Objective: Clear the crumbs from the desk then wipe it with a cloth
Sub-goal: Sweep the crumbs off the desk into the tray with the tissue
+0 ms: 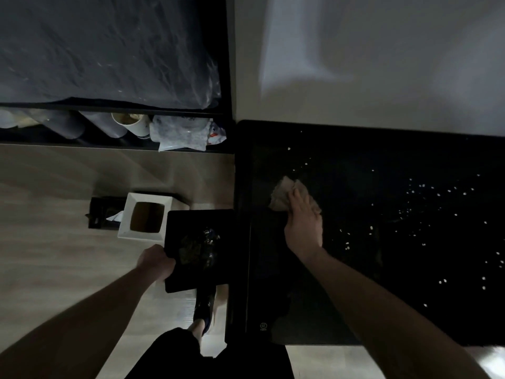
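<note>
The black desk (355,283) fills the right half of the head view, with several pale crumbs (426,212) scattered over its right part. My right hand (303,222) presses flat on a crumpled beige cloth (284,191) near the desk's left side. My left hand (155,259) grips the left edge of a black tray (188,222), held level beside the desk's left edge. Some dark debris (199,246) lies on the tray.
A white square bin (128,217) with a brown inside stands on the wooden floor (54,242) just left of the tray, a small black object (102,212) beside it. A bed with grey bedding (109,50) lies at the far left. My foot (203,307) is below the tray.
</note>
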Action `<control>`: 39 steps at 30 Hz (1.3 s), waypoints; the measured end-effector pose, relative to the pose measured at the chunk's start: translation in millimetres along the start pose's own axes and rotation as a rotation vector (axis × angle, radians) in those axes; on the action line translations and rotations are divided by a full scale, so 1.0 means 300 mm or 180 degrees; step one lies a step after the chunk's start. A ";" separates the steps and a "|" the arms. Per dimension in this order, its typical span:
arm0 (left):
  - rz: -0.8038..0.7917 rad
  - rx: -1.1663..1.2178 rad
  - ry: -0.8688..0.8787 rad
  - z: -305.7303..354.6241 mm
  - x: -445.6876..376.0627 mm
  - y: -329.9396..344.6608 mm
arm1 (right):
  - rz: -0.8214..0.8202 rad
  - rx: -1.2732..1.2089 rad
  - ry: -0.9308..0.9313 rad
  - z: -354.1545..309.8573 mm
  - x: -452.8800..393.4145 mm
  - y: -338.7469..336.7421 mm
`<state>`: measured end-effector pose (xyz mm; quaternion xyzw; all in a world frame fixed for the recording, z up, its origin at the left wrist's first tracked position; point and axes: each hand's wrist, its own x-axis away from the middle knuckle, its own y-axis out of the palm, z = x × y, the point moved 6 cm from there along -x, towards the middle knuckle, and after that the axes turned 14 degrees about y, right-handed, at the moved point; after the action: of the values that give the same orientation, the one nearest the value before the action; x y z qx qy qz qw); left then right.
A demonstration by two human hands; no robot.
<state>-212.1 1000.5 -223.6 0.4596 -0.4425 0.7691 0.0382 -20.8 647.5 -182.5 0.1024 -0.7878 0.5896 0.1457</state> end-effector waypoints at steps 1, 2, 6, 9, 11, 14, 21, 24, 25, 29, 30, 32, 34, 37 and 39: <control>0.0000 -0.0002 0.0013 0.004 0.000 -0.004 | -0.0055 -0.0070 -0.0087 -0.040 0.045 0.021; -0.0003 -0.0005 0.0021 0.008 0.004 -0.009 | -0.0095 -0.0193 -0.0190 -0.088 0.096 0.038; 0.0027 0.0026 0.0054 0.011 0.012 -0.028 | -0.0469 -0.0848 -0.0552 -0.292 0.316 0.154; 0.0022 0.0044 0.0044 0.011 0.022 -0.046 | -0.0938 -0.1246 -0.0422 -0.382 0.425 0.207; 0.0021 0.0055 0.0028 0.013 0.033 -0.061 | -0.1121 -0.1490 -0.0193 -0.391 0.445 0.192; 0.0049 0.0065 -0.0017 0.010 0.038 -0.080 | -0.0941 -0.1864 -0.0040 -0.359 0.390 0.097; 0.0144 0.0011 -0.0065 0.015 0.012 -0.109 | 0.0194 -0.2096 0.0284 -0.091 -0.016 -0.213; 0.0146 0.0008 -0.0093 0.013 -0.010 -0.108 | 0.0426 -0.1786 0.0539 0.007 -0.202 -0.307; 0.0146 0.0016 -0.0099 0.012 -0.018 -0.106 | 0.0463 -0.1658 0.0582 0.033 -0.263 -0.323; 0.0123 0.0023 -0.0115 0.028 -0.038 -0.100 | 0.0209 -0.1015 0.0357 0.077 -0.446 -0.286; 0.0118 0.0029 -0.0114 0.032 -0.043 -0.097 | 0.0050 -0.0727 0.0352 0.077 -0.468 -0.254; 0.0114 0.0045 -0.0106 0.035 -0.052 -0.091 | -0.0177 -0.0095 0.0463 0.066 -0.473 -0.193; 0.0101 0.0068 -0.0112 0.033 -0.057 -0.084 | -0.0099 0.0128 0.0489 0.029 -0.426 -0.142; 0.0084 0.0107 -0.0105 0.034 -0.060 -0.080 | 0.0313 -0.0060 -0.0105 -0.088 -0.270 -0.072; 0.0074 0.0120 -0.0100 0.038 -0.055 -0.084 | 0.0262 -0.0506 -0.0478 -0.184 -0.135 -0.005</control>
<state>-183.0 1013.3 -217.4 0.4671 -0.4338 0.7704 0.0136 23.6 699.6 -180.7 0.1020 -0.8444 0.5214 0.0696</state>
